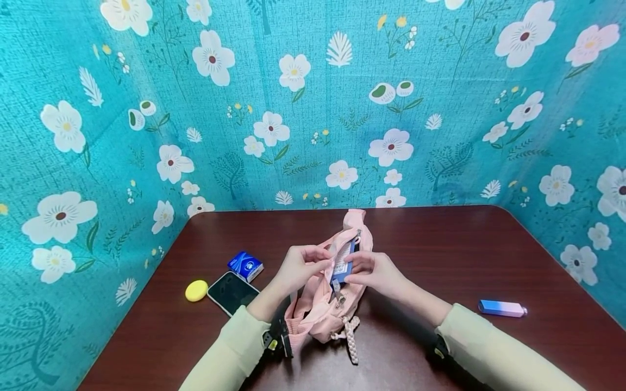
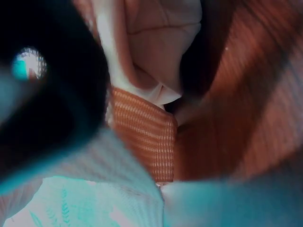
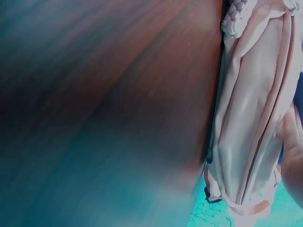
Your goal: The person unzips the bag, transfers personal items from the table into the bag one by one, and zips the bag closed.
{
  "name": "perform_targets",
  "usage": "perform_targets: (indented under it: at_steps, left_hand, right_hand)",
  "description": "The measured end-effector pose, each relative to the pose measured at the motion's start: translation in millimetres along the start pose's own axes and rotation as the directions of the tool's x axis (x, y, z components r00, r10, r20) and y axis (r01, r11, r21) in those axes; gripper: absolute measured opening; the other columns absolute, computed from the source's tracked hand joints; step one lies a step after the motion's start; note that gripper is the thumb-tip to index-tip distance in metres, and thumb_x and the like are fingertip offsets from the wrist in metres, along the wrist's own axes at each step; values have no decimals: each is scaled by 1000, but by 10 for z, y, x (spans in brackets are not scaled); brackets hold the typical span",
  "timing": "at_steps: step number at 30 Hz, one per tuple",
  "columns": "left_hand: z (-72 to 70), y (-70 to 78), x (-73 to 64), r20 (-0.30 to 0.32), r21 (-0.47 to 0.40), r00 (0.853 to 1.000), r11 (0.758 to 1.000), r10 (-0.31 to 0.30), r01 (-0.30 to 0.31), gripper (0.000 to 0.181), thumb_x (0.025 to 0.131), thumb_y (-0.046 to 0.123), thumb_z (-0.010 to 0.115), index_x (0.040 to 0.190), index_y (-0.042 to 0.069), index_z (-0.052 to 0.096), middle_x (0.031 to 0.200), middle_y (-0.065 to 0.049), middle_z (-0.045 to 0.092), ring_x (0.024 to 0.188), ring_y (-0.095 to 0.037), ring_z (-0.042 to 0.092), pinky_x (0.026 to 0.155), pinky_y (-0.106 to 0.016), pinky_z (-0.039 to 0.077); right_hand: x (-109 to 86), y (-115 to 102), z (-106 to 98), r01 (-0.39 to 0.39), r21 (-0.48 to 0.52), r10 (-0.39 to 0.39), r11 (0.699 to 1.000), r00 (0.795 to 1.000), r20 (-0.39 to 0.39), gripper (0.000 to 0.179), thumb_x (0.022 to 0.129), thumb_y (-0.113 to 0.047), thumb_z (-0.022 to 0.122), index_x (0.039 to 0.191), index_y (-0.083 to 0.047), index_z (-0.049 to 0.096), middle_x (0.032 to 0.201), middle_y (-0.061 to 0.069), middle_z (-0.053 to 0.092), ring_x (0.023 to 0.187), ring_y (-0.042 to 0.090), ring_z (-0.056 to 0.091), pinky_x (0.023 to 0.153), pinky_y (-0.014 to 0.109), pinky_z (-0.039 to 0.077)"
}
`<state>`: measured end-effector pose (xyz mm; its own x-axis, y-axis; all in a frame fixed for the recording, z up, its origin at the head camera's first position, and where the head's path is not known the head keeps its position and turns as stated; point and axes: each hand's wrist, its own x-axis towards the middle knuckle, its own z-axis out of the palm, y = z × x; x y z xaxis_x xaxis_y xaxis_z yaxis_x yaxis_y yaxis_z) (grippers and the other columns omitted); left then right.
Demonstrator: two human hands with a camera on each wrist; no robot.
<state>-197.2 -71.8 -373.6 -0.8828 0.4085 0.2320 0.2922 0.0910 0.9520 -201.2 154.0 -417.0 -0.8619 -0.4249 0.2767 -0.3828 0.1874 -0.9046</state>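
Pink bag [image 1: 326,325] is resting on the table between the two hands, its zipped mouth parted. At that mouth, the right hand [image 1: 376,271] is pinching the near edge of a blue-bordered card [image 1: 341,267], thumb and fingers drawn narrow on it. Opposite, the left hand [image 1: 299,267] is holding the bag's edge in a narrow pinch, apparently keeping the gap wide. Between them the card is sitting partly inside the mouth; whether it is going in or coming out, one frame is not telling. So the unzipping is looking done, while the card's placing is looking unfinished.

Below the hands, a braided cord [image 1: 352,342] is hanging from the bag's near end onto the table. Farther out on the left, a phone [image 1: 233,293] is lying face up, with a blue packet [image 1: 246,266] just beyond it and a yellow disc [image 1: 196,291] just beside it. Well apart on the right, a blue-and-pink stick [image 1: 502,308] is lying alone on the dark table [image 1: 430,233]. These four are all staying outside the bag; what the bag is containing deeper down, I cannot tell.
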Motion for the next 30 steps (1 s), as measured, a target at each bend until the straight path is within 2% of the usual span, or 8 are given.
perform_targets:
  at_steps: [5, 9, 12, 20, 26, 30]
  left_hand:
    - [4, 14, 4, 7, -24, 1000, 1000, 14, -14, 14, 88, -6, 66, 100, -14, 67, 88, -23, 69, 69, -14, 63, 64, -34, 57]
    - [8, 39, 6, 6, -33, 1000, 999, 9, -9, 14, 88, -6, 66, 99, -14, 67, 87, -21, 69, 68, -12, 63, 64, -34, 57]
    - [16, 55, 8, 9, -30, 1000, 1000, 4, -4, 14, 88, -6, 66, 99, -14, 68, 87, -20, 70, 68, -12, 64, 64, -34, 57]
    - [21, 36, 10, 7, -35, 1000, 999, -4, 4, 15, 87, -7, 66, 100, -14, 68, 91, -23, 69, 70, -13, 64, 64, -35, 57]
    - [-2, 7, 3, 1, -29, 1000, 1000, 1, -1, 14, 87, -6, 67, 100, -13, 68, 90, -21, 70, 70, -15, 65, 64, -36, 57]
    - [-19, -3, -11, -9, -14, 1000, 1000, -2, 2, 14, 87, -5, 68, 99, -12, 69, 90, -19, 71, 70, -14, 65, 64, -35, 57]
  right_hand:
    - [56, -17, 56, -15, -76, 9, 997, 997, -83, 35, 78, -3, 80, 108, 7, 65, 82, 10, 71, 77, 16, 67, 66, 23, 52]
    - [96, 9, 86, -48, -166, 20, 985, 986, -167, 36, 76, -8, 83, 106, 3, 66, 80, 7, 71, 75, 15, 68, 65, 22, 51]
    - [111, 31, 99, -71, -196, 31, 978, 980, -199, 37, 75, -10, 84, 105, 3, 66, 79, 6, 71, 74, 15, 68, 64, 22, 50]
    - [90, -32, 152, -54, -157, 40, 986, 995, -97, 35, 78, -3, 80, 108, 7, 65, 80, 10, 70, 75, 23, 67, 60, 26, 50]
    - [56, -280, 167, -21, -170, 9, 985, 997, -72, 31, 78, 5, 77, 104, 13, 63, 80, 17, 68, 74, 29, 66, 62, 30, 51]
    - [58, -194, 136, -3, -185, -8, 983, 998, -58, 31, 79, 2, 77, 108, 10, 66, 81, 13, 69, 74, 23, 66, 64, 29, 52]
